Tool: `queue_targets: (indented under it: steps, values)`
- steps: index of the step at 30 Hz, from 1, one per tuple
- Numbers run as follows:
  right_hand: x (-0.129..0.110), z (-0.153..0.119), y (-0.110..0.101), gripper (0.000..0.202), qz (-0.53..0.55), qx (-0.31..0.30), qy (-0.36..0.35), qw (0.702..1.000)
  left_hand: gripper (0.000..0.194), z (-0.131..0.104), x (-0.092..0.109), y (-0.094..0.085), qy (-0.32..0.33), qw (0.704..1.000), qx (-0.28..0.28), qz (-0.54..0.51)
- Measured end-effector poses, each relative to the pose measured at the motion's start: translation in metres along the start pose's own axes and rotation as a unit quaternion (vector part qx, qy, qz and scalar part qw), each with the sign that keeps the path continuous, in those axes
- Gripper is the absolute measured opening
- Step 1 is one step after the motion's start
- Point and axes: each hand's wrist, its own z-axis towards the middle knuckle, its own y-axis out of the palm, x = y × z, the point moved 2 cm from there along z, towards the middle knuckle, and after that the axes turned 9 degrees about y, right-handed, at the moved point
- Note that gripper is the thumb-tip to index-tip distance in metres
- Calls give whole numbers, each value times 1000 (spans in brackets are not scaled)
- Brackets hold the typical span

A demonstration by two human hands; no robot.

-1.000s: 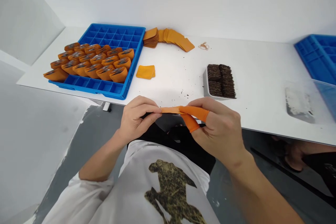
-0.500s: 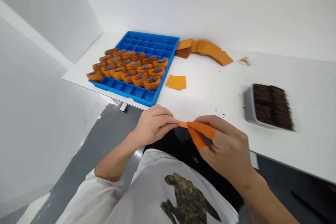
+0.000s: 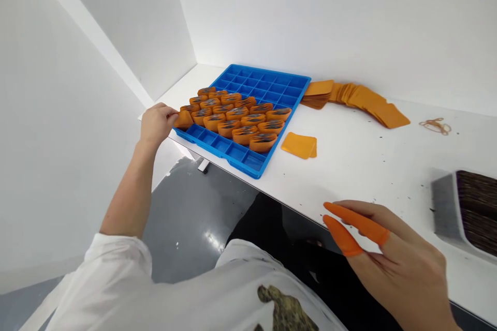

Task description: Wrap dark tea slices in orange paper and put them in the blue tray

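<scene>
Tray (image 3: 244, 154): blue, hard-looking plastic, rectangular, gridded into square compartments. Bundles (image 3: 244, 134): orange, soft-sided, rounded, with dark layered edges at their mouths, standing in rows across the tray's middle. End bundle (image 3: 184, 120): flatter, tilted, at the tray's left edge. Pouches (image 3: 353, 98): flat orange rectangles, fanned along the wall from the tray's far right corner. Loose pouches (image 3: 298, 145): overlapping, just beside the tray's right rim. Rubber bands (image 3: 437, 125): tan, thin, tangled. Tub (image 3: 444, 207): pale, straight-walled, packed with thin, rough-edged dark brown slices (image 3: 479, 212).

Edges: tray front near the table lip; blue floors show in its front and back rows. White tabletop (image 3: 349, 165), flecked with dark crumbs, spreads between loose pouches and tub.

Left hand (image 3: 156, 123): arm extended, thumb and fingertips pinched narrowly on the end bundle's upper corner. Right hand (image 3: 407, 264): over the table's front edge — orange-covered thumb and forefinger slightly parted, tips pointing left.
</scene>
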Motion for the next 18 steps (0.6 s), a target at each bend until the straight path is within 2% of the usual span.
queue_targets:
  steps: [4, 10, 15, 18]
  values:
    - [6, 0, -7, 9, -27, 8, -3, 1000, 29, 0, -7, 16, 6, 1000, -2, 5]
    - [17, -3, -11, 9, -55, 10, 25, 998, 32, 1, -20, 14, 36, 997, -18, 59]
    - [17, 1, -6, 13, -55, 17, 26, 998, 33, 2, -10, 11, 68, 989, -57, 117]
    - [17, 3, -3, 13, -47, 18, 15, 999, 30, 2, -4, 11, 78, 991, -64, 85]
